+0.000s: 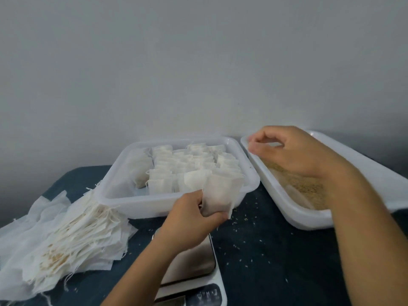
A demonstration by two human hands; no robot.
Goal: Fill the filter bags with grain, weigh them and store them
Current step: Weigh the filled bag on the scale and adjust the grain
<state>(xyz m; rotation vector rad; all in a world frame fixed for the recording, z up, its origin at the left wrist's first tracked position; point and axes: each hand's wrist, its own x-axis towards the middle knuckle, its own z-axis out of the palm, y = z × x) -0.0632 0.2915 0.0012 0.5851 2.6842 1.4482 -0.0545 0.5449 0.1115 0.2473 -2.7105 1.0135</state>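
Observation:
My left hand (192,221) grips a white filter bag (220,195), held upright at the front edge of the white storage tray (136,206). Several filled bags (183,164) stand in rows inside that tray. My right hand (293,151) hovers over the far left corner of the grain tray (293,215), fingers curled and fingertips drawn towards the thumb. I cannot see whether any grain is between them. Brown grain (309,188) lies along the tray's bottom. A kitchen scale (194,268) sits under my left wrist, with nothing visible on the exposed part of its steel plate.
A fanned pile of empty filter bags (72,235) lies at the left on the dark blue table (265,261). Loose grains (249,219) are scattered between the trays and the scale. A plain grey wall stands right behind both trays.

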